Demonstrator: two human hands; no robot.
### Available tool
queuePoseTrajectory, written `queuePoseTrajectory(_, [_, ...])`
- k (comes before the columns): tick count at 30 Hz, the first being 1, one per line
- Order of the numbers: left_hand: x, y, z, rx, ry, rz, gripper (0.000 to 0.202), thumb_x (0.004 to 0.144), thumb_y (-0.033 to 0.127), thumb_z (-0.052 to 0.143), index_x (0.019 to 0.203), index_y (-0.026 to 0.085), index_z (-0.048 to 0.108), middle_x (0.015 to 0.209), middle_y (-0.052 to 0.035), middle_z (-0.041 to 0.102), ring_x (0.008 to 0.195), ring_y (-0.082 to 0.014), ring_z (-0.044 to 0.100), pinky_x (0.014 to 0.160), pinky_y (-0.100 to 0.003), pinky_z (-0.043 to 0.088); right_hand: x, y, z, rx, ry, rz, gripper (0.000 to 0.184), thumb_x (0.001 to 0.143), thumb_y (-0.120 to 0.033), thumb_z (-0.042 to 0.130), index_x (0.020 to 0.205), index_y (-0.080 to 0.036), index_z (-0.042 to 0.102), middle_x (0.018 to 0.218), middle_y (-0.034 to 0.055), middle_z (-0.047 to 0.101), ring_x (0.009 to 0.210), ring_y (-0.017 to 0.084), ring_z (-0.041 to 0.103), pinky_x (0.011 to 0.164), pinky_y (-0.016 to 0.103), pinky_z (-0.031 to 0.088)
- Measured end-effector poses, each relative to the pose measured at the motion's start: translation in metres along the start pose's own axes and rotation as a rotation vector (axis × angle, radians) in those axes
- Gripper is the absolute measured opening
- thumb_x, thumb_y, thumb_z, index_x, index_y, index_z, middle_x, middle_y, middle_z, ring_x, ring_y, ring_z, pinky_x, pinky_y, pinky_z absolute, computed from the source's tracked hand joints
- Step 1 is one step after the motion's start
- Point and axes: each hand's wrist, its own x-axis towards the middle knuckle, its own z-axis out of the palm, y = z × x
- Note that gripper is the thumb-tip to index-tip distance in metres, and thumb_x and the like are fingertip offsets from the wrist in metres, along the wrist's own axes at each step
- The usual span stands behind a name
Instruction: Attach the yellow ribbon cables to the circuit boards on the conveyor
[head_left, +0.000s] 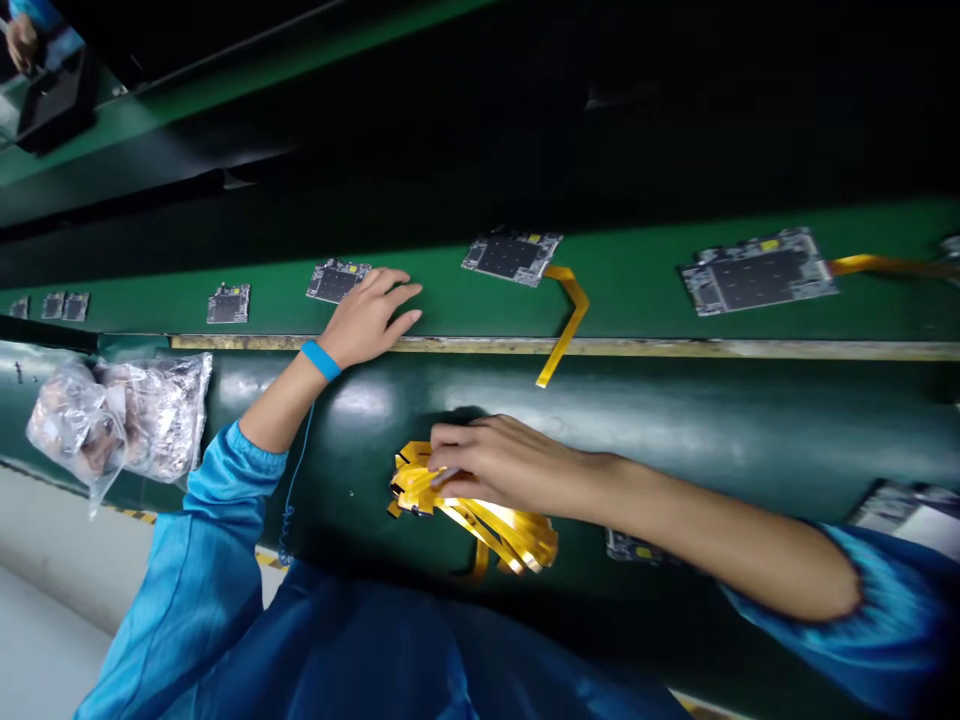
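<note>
My left hand (375, 315), with a blue wrist strap (321, 360), reaches over the green belt with its fingers spread. It partly covers the right end of a circuit board (330, 282); whether it touches the board I cannot tell. Lower down, my right hand (499, 455) is closed at the left end of a bundle of yellow flex cables (525, 535) on the green bench. Thumb and fingers pinch there, and a thin grey sliver shows between them, too unclear to name. Another circuit board (514, 257), with a flex cable (574, 310) hanging over the belt's edge, lies to the right.
Farther right on the belt (420, 315) is a board with a cable (761, 270); several smaller-looking boards lie leftward. Clear and silvery bags (157, 415) sit at the bench's left. More boards (892, 510) lie near my right forearm. A coworker's hand (22, 42) shows at top left.
</note>
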Motion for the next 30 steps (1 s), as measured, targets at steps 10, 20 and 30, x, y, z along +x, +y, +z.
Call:
queuePoseTrajectory(10, [-0.029, -0.009, -0.011, -0.098, 0.084, -0.062, 0.048, 0.114, 0.045, 0.047, 0.142, 0.016, 0.073, 0.146, -0.0164, 0.069, 0.138, -0.0318, 0.062, 0.121, -0.05, 0.05, 0.001, 0.0, -0.003, 0.181, -0.074, 0.056, 0.019, 0.103, -0.031, 0.072, 0.087, -0.024, 0.078, 0.092, 0.0038, 0.075, 0.07, 0.017, 0.065, 0.063, 0.031, 0.039])
queuePoseTrajectory(20, [-0.05, 0.017, -0.006, -0.792, 0.033, -0.134, 0.046, 0.109, 0.056, 0.061, 0.106, 0.014, 0.079, 0.109, -0.0126, 0.077, 0.093, -0.0185, 0.074, 0.082, -0.031, 0.062, 0.016, 0.002, -0.025, 0.543, 0.265, 0.308, 0.06, 0.095, -0.081, 0.061, 0.075, -0.025, 0.064, 0.065, -0.0009, 0.058, 0.061, 0.017, 0.049, 0.058, 0.03, 0.038])
queuePoseTrajectory(30, [-0.053, 0.035, -0.004, -1.149, -0.216, -0.198, 0.027, 0.095, 0.04, 0.077, 0.084, 0.016, 0.069, 0.071, 0.0006, 0.066, 0.06, -0.0094, 0.059, 0.06, -0.022, 0.051, 0.022, 0.013, -0.02, 0.458, 0.59, 0.457, 0.068, 0.091, -0.093, 0.056, 0.071, -0.029, 0.054, 0.062, -0.0006, 0.052, 0.058, 0.018, 0.044, 0.055, 0.033, 0.041])
